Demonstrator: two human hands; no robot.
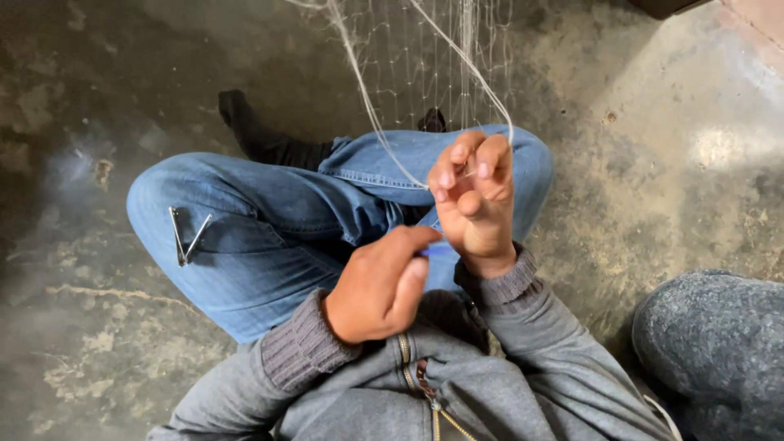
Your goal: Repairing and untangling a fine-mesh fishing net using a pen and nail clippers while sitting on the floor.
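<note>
A person sits cross-legged on a stained concrete floor point(678, 122), mending a fine pale net point(433, 57) that stretches from above down over the knees. The right hand point(475, 196), raised palm-up, pinches a strand of white twine point(384, 131) between thumb and fingertips. The left hand point(380, 286), curled closed just below and touching it, grips a small blue tool point(437, 249) whose tip shows between the two hands. A pair of metal snips point(186, 235) rests open on the left thigh of the blue jeans point(269, 245). A grey cushion point(719, 343) lies near the right elbow.
</note>
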